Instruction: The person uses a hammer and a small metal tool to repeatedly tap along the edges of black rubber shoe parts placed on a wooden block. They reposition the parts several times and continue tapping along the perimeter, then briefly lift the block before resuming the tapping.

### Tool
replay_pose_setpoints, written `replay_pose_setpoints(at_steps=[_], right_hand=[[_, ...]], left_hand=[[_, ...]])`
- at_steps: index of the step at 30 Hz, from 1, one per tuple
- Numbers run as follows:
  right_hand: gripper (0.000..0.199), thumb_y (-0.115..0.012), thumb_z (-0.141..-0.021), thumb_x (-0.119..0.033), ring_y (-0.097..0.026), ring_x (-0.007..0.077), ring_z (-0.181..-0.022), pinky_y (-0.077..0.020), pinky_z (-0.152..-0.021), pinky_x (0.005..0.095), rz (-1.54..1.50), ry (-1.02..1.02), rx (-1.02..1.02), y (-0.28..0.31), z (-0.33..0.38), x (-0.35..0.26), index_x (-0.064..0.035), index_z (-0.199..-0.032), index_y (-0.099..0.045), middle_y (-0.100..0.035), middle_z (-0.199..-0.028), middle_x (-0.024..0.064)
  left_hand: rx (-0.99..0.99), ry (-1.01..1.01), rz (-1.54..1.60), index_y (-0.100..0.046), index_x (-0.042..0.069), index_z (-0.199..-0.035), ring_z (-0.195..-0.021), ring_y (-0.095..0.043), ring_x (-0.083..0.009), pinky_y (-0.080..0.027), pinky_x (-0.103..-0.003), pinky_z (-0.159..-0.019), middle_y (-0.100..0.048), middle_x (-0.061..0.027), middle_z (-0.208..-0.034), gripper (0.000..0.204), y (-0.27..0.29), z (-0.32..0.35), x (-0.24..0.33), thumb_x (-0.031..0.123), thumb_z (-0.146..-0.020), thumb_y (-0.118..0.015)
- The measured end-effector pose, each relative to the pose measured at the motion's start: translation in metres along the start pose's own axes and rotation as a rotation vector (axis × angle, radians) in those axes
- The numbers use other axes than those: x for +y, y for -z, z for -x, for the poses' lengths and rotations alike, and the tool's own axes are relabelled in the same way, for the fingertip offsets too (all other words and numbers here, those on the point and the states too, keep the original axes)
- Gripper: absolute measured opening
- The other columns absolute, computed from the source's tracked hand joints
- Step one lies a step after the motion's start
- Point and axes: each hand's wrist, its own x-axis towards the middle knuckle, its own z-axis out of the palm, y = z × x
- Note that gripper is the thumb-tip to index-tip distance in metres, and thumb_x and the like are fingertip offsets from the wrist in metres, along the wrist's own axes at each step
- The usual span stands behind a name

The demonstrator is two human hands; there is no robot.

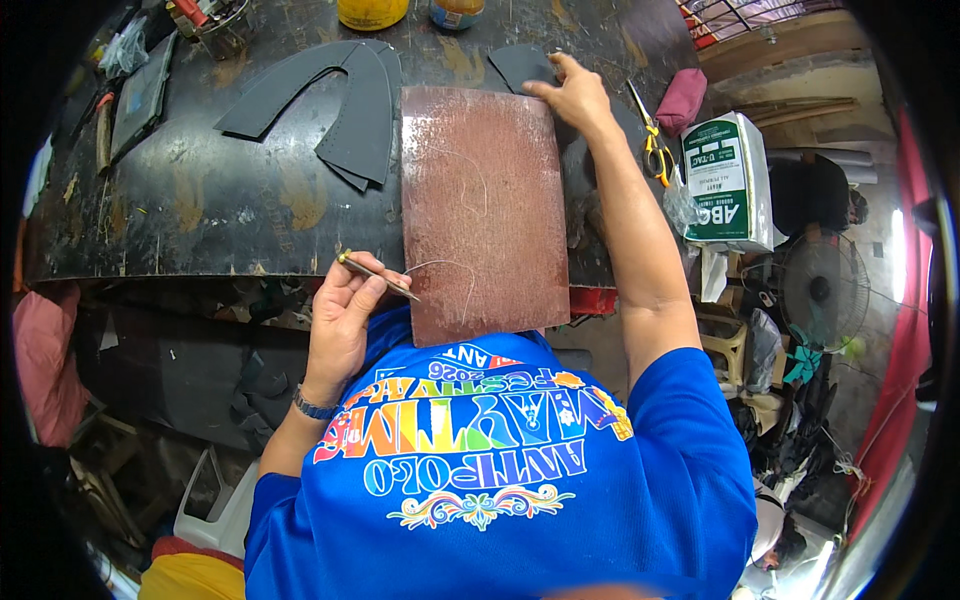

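Observation:
My left hand (348, 315) is closed round a slim metal pen-like tool (385, 278) with a brass-coloured end, its tip over the lower left of a worn brown board (500, 210). That board lies from the table to my lap. Thin pale curved lines (468, 280) show on it; I cannot tell whether they are drawn marks or thread. Past the board's far edge, my right hand (580, 95) reaches to a small dark sheet piece (522, 68), thumb and forefinger apart at its edge. To the left lie larger dark curved cut pieces (355, 110), overlapping, with dotted edges.
The dark scuffed table (200, 220) spans the far side. Yellow-handled scissors (655, 155), a maroon pouch (682, 100) and a green-and-white container (720, 185) are at right. A yellow tub (370, 12) and a jar (457, 12) stand at the back. A hammer (104, 130) lies left.

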Motion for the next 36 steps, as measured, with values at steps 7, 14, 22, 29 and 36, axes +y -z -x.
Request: replay_pose_setpoints(at_steps=[7, 14, 22, 29, 36], right_hand=[[0.087, -0.091, -0.065, -0.036, -0.061, 0.0356, -0.119, -0.0498, -0.100, 0.0449, 0.016, -0.178, -0.097, -0.005, -0.002, -0.002, -0.0116, -0.140, -0.055, -0.065, -0.126, 0.0177], [0.055, -0.089, -0.065, -0.012, -0.068, 0.0211, -0.090, -0.0551, -0.081, 0.0334, -0.483, -0.317, -0.095, -0.023, -0.018, 0.028, -0.0021, -0.116, -0.071, -0.073, -0.103, 0.0131], [0.061, -0.075, -0.090, -0.027, -0.061, 0.0295, -0.124, -0.0471, -0.104, 0.0376, -1.111, -0.013, 0.176, 0.082, -0.014, 0.002, 0.0011, -0.139, -0.051, -0.059, -0.135, 0.0267], [0.051, -0.077, -0.084, -0.006, -0.062, 0.0069, -0.070, -0.0489, -0.060, 0.0200, -1.021, -0.303, -0.472, 0.082, 0.118, -0.066, 0.0031, -0.131, -0.058, -0.068, -0.085, 0.0024], [0.050, -0.074, -0.083, -0.007, -0.063, 0.0244, -0.092, -0.0523, -0.079, 0.0361, -0.261, -0.037, -0.090, 0.116, 0.189, -0.024, -0.0042, -0.131, -0.059, -0.062, -0.107, 0.0138]], left_hand=[[0.005, 0.049, -0.046, -0.050, 0.007, -0.119, -0.106, -0.067, -0.0193, -0.054, -0.035, -0.092, -0.068, -0.0111, -0.107, 0.014, -0.007, -0.006, 0.006, 0.008, -0.104, -0.051], [0.024, 0.109, 0.070, -0.051, 0.010, -0.119, -0.109, -0.066, -0.0199, -0.052, -0.040, -0.096, -0.067, -0.0079, -0.108, 0.014, -0.013, -0.015, 0.001, 0.009, -0.105, -0.050], [0.013, 0.139, -0.069, -0.052, 0.008, -0.118, -0.107, -0.067, -0.0204, -0.054, -0.038, -0.094, -0.068, -0.0098, -0.107, 0.013, -0.017, -0.025, 0.015, 0.008, -0.104, -0.051], [0.033, -0.221, -0.166, -0.054, 0.003, -0.117, -0.106, -0.069, -0.0230, -0.056, -0.035, -0.094, -0.068, -0.0104, -0.106, 0.014, -0.027, -0.058, 0.048, 0.004, -0.103, -0.053], [-0.135, -0.233, -0.551, -0.059, 0.001, -0.111, -0.096, -0.067, -0.0126, -0.055, -0.027, -0.085, -0.069, -0.0060, -0.101, 0.011, -0.061, -0.101, 0.056, 0.006, -0.102, -0.055]])
